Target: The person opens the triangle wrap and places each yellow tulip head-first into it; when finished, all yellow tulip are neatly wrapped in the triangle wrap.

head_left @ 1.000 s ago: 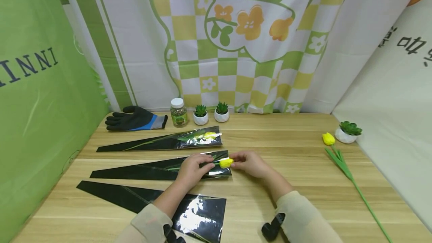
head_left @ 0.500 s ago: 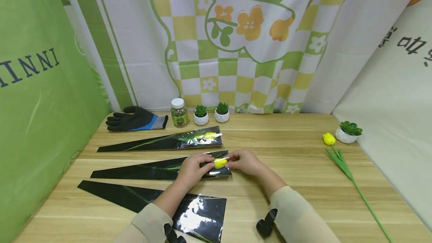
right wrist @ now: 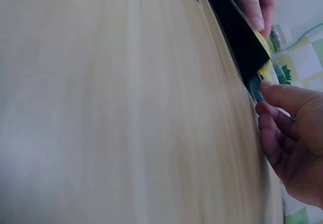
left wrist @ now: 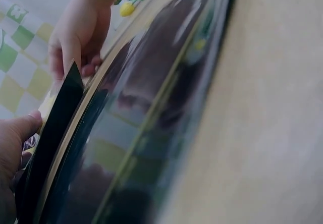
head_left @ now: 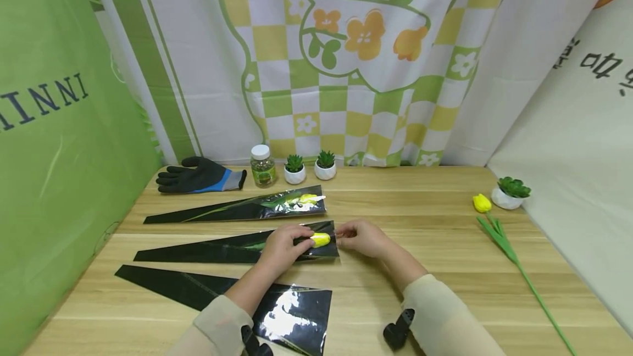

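Note:
A yellow artificial tulip (head_left: 320, 239) lies with its head near the wide right end of the middle black flower sleeve (head_left: 198, 251). My left hand (head_left: 284, 249) rests over this sleeve and pinches the tulip behind its head, thumb and fingers on either side. Beyond the head, my right hand (head_left: 363, 239) pinches the sleeve's open edge between thumb and fingertips. In the right wrist view, the right thumb (right wrist: 282, 97) meets the dark sleeve corner, with the other fingers curled below. The tulip's stem is mostly hidden under the left hand.
Behind lies a sleeve (head_left: 247, 207) with a tulip inside; in front, a flat sleeve (head_left: 296, 317) under my left forearm. Another tulip (head_left: 514, 257) lies right, beside a potted succulent (head_left: 506, 199). A glove (head_left: 198, 174), jar (head_left: 262, 166) and two small pots (head_left: 295, 173) line the back.
The tulip head has slid left, further inside the sleeve's end. My right hand has gone from the flower head to the sleeve's edge, while my left hand stays in place.

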Motion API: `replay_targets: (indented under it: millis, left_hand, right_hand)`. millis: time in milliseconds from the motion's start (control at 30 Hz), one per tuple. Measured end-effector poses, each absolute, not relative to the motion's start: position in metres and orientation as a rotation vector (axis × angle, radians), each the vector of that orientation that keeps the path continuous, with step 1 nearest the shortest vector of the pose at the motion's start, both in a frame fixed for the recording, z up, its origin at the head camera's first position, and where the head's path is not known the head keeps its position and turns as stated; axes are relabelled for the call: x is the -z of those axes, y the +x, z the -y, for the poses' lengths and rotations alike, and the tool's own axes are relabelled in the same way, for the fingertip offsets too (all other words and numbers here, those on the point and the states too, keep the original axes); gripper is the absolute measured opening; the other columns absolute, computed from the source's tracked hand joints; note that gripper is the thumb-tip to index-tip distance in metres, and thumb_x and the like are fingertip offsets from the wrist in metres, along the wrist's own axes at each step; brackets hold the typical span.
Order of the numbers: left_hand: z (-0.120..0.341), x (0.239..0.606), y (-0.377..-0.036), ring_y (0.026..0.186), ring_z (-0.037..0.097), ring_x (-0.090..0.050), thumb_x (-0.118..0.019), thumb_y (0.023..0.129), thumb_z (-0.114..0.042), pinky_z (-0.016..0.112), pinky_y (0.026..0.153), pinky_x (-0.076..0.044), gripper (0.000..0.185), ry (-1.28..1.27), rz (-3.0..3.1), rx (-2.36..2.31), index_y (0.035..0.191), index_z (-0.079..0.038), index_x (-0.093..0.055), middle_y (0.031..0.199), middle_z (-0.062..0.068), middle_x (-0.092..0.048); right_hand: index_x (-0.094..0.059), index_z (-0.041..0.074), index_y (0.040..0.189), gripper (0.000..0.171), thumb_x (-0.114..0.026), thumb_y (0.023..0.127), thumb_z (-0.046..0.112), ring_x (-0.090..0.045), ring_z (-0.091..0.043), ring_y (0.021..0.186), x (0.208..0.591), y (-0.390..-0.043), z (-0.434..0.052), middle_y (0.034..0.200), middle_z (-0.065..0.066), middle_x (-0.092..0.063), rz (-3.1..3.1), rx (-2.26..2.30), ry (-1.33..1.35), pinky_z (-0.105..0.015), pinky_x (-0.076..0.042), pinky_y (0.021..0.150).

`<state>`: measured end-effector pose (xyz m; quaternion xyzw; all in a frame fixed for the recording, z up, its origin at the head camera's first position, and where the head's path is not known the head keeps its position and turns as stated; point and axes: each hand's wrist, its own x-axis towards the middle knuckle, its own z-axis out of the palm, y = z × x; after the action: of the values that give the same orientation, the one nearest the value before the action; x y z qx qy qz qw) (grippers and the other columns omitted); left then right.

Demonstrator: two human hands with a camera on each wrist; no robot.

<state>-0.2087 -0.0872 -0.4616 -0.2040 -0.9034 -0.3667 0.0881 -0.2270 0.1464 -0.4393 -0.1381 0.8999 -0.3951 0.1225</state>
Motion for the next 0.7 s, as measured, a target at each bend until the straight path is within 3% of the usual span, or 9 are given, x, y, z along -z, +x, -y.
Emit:
replay_targets:
  millis: [133,367,700]
  left_hand:
    - [0.089,0.458,-0.211,0.11,0.025,-0.067,-0.073,0.088,-0.024,0.045,0.098,-0.052,0.021,-0.59,2.723,1.089,0.107,-0.015,-0.077,0.115,0.004,-0.073]
    - [0.093,0.455,-0.221,0.112,0.025,-0.065,-0.073,0.088,-0.025,0.044,0.099,-0.051,0.021,-0.556,2.752,1.035,0.106,-0.015,-0.077,0.113,0.004,-0.073]
    - [0.096,0.454,-0.235,0.114,0.024,-0.065,-0.072,0.089,-0.026,0.043,0.1,-0.051,0.022,-0.532,2.784,1.039,0.109,-0.017,-0.076,0.114,0.001,-0.073]
  right_hand:
    - [-0.071,0.007,0.115,0.027,-0.069,0.091,0.02,-0.055,-0.012,0.077,0.433,-0.219,-0.167,0.089,-0.002,-0.065,-2.66,1.135,-0.355,-0.024,-0.049,0.065]
    - [-0.064,-0.003,0.122,0.032,-0.063,0.096,0.017,-0.052,-0.013,0.072,0.424,-0.203,-0.223,0.093,-0.009,-0.063,-2.631,1.259,-0.365,-0.023,-0.048,0.056]
    - [-0.062,0.0,0.127,0.038,-0.058,0.1,0.027,-0.056,-0.014,0.091,0.406,-0.175,-0.302,0.108,-0.011,-0.066,-2.858,1.008,-0.205,-0.024,-0.048,0.07]
